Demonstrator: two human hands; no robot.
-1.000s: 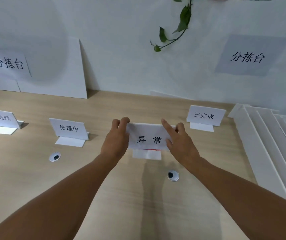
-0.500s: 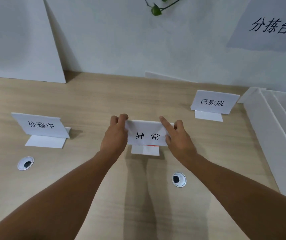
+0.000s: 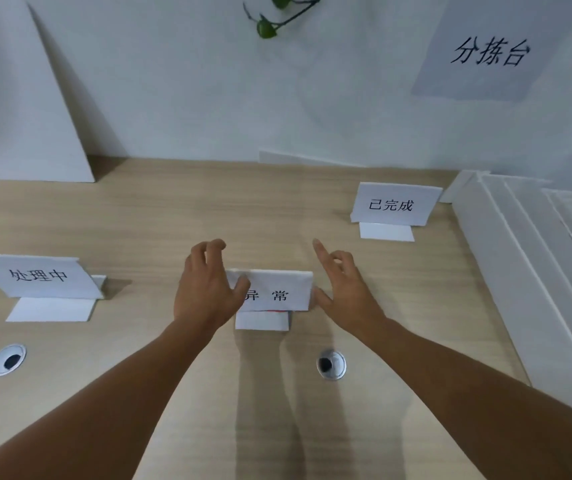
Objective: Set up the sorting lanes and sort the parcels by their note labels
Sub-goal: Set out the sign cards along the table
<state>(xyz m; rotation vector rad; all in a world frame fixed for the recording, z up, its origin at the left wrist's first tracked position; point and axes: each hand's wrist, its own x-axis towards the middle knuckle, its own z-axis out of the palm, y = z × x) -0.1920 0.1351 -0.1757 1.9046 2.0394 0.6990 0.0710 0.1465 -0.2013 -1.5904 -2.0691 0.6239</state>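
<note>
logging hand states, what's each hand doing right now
Left hand: open, fingers spread, thumb over the left edge of the 异常 sign, not gripping it.
Right hand: open, beside the sign's right edge, holding nothing.

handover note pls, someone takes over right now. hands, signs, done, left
Left hand: open, thumb overlapping the 异常 sign's left edge; contact unclear.
Right hand: open, beside the sign's right edge, gripping nothing.
Signs: 处理中 sign at left, 异常 in the middle, 已完成 sign at right, all standing on the table.
White boards are stacked at far right.
Done: three lane signs stand.
Left: no parcels in view; sorting not begun.
</note>
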